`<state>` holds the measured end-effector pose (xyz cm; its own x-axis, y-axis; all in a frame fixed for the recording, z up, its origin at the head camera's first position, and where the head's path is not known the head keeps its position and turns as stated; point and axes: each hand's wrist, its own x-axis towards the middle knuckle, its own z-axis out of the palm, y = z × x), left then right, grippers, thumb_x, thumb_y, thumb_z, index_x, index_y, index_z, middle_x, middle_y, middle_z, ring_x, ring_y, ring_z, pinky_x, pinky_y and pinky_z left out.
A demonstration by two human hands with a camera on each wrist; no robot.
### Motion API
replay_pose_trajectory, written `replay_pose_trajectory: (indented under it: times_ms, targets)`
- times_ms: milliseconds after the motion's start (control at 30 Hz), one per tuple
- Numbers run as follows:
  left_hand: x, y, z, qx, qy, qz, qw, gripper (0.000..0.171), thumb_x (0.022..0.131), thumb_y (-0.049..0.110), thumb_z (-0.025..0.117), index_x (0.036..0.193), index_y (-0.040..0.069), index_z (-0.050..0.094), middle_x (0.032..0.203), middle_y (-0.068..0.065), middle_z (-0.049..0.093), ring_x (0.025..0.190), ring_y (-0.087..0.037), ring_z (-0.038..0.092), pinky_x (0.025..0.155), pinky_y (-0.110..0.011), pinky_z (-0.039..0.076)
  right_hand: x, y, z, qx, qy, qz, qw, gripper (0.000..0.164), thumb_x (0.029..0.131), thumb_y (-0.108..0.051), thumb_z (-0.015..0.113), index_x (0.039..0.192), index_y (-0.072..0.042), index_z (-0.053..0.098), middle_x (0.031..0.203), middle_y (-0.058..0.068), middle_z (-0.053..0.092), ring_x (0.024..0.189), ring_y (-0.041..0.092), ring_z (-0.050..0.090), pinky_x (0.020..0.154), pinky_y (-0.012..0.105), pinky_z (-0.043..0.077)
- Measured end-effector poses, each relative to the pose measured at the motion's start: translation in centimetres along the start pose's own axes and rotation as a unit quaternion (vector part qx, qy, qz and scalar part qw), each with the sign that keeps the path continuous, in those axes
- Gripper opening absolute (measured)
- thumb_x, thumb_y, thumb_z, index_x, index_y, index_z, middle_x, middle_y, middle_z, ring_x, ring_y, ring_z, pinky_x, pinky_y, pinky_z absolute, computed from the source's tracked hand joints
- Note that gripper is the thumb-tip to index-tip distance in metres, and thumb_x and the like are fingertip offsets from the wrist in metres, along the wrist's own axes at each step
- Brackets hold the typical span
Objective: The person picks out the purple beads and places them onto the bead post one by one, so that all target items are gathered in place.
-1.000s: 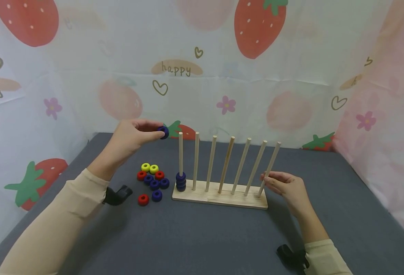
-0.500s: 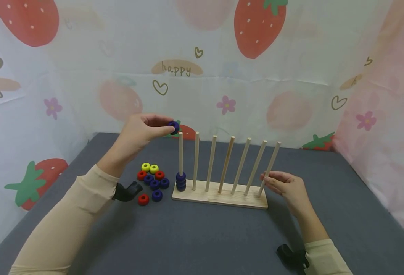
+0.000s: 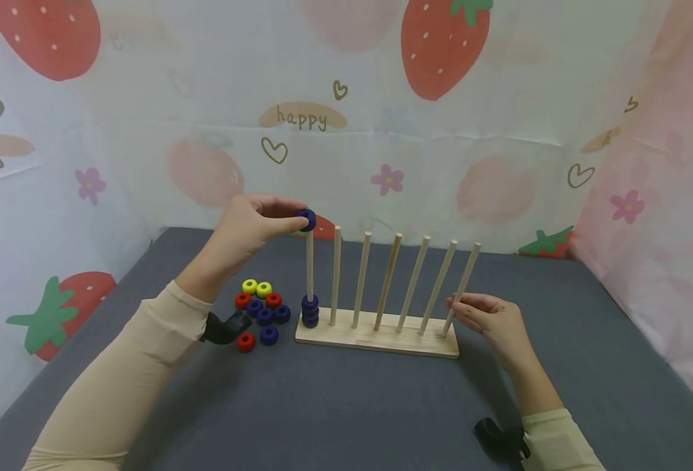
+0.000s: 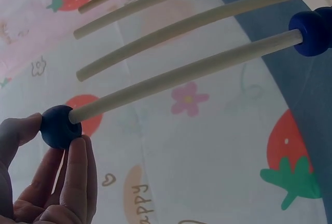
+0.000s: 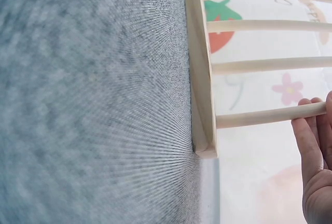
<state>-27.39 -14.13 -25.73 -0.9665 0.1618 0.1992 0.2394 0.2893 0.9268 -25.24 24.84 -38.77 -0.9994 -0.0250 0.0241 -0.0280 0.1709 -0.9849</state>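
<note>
My left hand (image 3: 246, 229) pinches a dark blue ring bead (image 3: 307, 220) between thumb and fingertips, right at the top of the leftmost peg (image 3: 309, 265). In the left wrist view the blue bead (image 4: 60, 127) meets the peg's tip, its hole turned toward the peg. Several blue beads (image 3: 310, 311) are stacked at the foot of that same peg. At the other end of the wooden peg rack (image 3: 375, 340), my right hand (image 3: 490, 320) pinches the rightmost peg (image 3: 466, 278) partway up. The right wrist view shows the fingers against that peg (image 5: 259, 119).
Left of the rack, loose beads lie on the grey table (image 3: 346, 412): two yellow beads (image 3: 256, 288), several blue beads (image 3: 266, 316) and red beads (image 3: 246, 341). The other pegs (image 3: 390, 281) stand bare between the hands. A strawberry-printed cloth (image 3: 334, 150) hangs behind.
My left hand has moved right with the blue bead, from left of the leftmost peg to its tip. The right hand stays on the rightmost peg.
</note>
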Motion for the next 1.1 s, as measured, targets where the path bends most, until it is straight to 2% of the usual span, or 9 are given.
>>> replay_pose_trajectory:
  times_ms: [433,633,733,900,1100]
  targets:
    - [0.1,-0.1,0.2,0.005,-0.022,-0.001,0.9997,0.035,0.089,0.023,0.076,0.119,0.005,0.071,0.095,0.004,0.075,0.100,-0.019,0.066,0.107,-0.042,0.044,0.0,0.1,0.0,0.012,-0.001,-0.001,1.000,0.042,0.093,-0.019,0.071,0.125,0.007,0.063,0.099,-0.016,0.075,0.098,0.000,0.071,0.089,0.024,0.056]
    - [0.0,-0.3,0.2,0.027,-0.029,0.000,0.9992,0.035,0.089,0.025,0.075,0.118,0.006,0.071,0.114,-0.006,0.073,0.113,-0.020,0.061,0.107,-0.042,0.043,0.0,0.1,-0.1,0.015,-0.004,-0.002,1.000,0.044,0.093,-0.019,0.071,0.126,0.009,0.062,0.098,-0.016,0.075,0.098,-0.001,0.071,0.090,0.024,0.056]
    - [-0.3,-0.8,0.0,0.033,-0.027,-0.013,0.9990,0.039,0.089,0.031,0.076,0.120,0.010,0.070,0.125,-0.007,0.069,0.120,-0.021,0.057,0.110,-0.044,0.041,0.0,0.1,-0.1,0.015,-0.004,-0.003,1.000,0.042,0.093,-0.019,0.071,0.125,0.008,0.063,0.098,-0.016,0.075,0.097,-0.001,0.071,0.089,0.023,0.056]
    - [-1.3,-2.6,-0.9,0.022,-0.010,-0.045,0.9987,0.042,0.090,0.035,0.074,0.125,0.012,0.068,0.131,-0.007,0.065,0.123,-0.021,0.055,0.113,-0.046,0.039,0.1,0.1,-0.1,0.015,-0.004,-0.006,1.000,0.042,0.093,-0.019,0.071,0.124,0.007,0.064,0.099,-0.015,0.076,0.098,0.000,0.071,0.088,0.022,0.056]
    - [-2.3,-6.5,-1.7,0.011,0.008,-0.080,0.9967,0.048,0.089,0.040,0.074,0.127,0.013,0.066,0.132,-0.011,0.065,0.124,-0.022,0.057,0.115,-0.045,0.039,0.1,0.1,0.0,0.012,-0.005,-0.005,1.000,0.046,0.093,-0.018,0.071,0.128,0.011,0.060,0.099,-0.016,0.075,0.098,-0.001,0.070,0.088,0.021,0.056]
